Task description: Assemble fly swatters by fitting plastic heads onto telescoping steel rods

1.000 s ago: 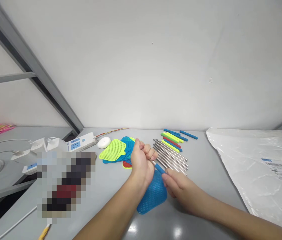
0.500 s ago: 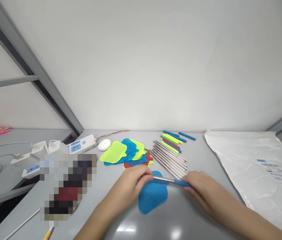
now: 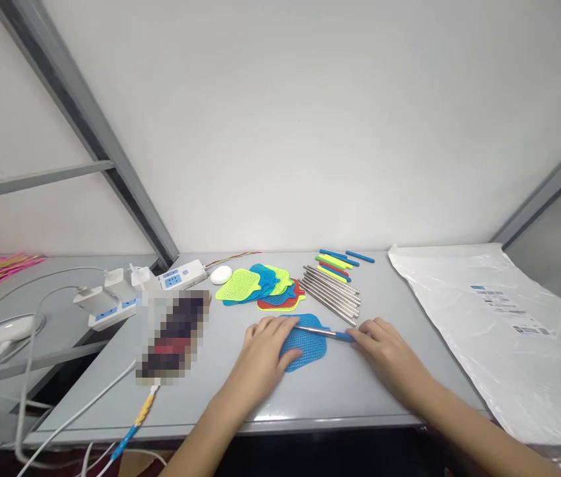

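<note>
A blue mesh fly swatter head (image 3: pixel 306 348) lies flat on the table in front of me. Across it runs a metal rod (image 3: pixel 317 330) with a blue handle (image 3: pixel 344 336) on its right end. My right hand (image 3: pixel 384 348) is closed on that handle. My left hand (image 3: pixel 266 348) rests over the left side of the swatter head, thumb spread away from the fingers. Its fingertips touch the rod's left end. Just behind are a bundle of metal rods (image 3: pixel 330 295), a pile of coloured swatter heads (image 3: pixel 239 285) and several loose handles (image 3: pixel 334 266).
A large white plastic mailer (image 3: pixel 452 318) covers the table's right side. At left lie a blurred-out phone-like object (image 3: pixel 175 341) with a cable (image 3: pixel 144 407), power strips (image 3: pixel 181 275) with plugs, and a white round device (image 3: pixel 221 274). The table's front edge (image 3: pixel 320 424) runs below my arms.
My view has shifted, bringing the table's front edge into sight. My left hand has loosened its pinch on the rod and spread over the swatter head. The right hand keeps the handle.
</note>
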